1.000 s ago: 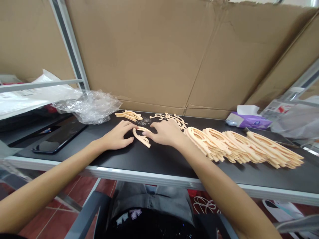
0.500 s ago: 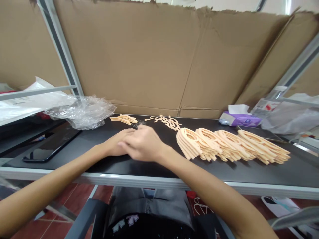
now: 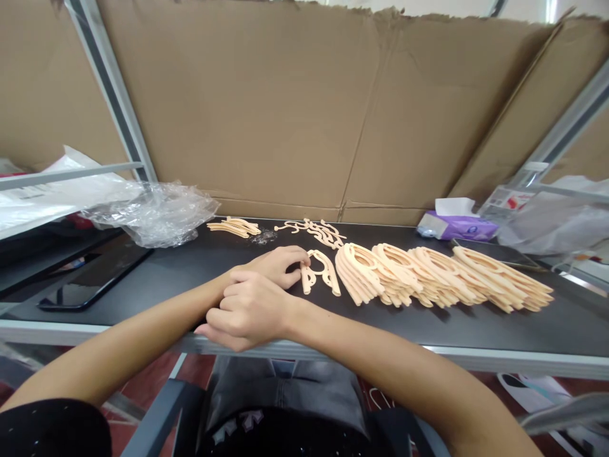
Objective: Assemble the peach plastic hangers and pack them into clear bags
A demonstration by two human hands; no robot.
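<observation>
Head camera, looking down along a black surface (image 3: 181, 266) that runs left to right, its pale front edge close to the person's lap and its back edge against a cardboard wall (image 3: 285, 108).

The left hand (image 3: 278, 265) reaches in from the lower left. Its grip is pinched on the left end of a flat peach piece (image 3: 323, 270), index finger on top and thumb beneath. The piece lies on the surface near the middle, just beside the first stack of the row of peach frames (image 3: 428, 276); whether it touches that stack I cannot tell. The row fans out rightward in overlapping stacks, leaving a bare black strip between it and the front edge.

The right hand (image 3: 245, 311) crosses in from the lower right and sits over the left wrist, right at the front edge. Its fingers are folded into a loose curl, and I cannot tell whether anything is held inside.

Open room lies left of the hands, up to a dark phone (image 3: 90, 285) near the left end. Behind, along the back edge, sit a small pile of peach strips (image 3: 235, 226), curly peach offcuts (image 3: 316, 231) and a crumpled clear plastic bag (image 3: 157, 212). A purple tissue pack (image 3: 451, 225) stands at the back right, well apart from the hands.
</observation>
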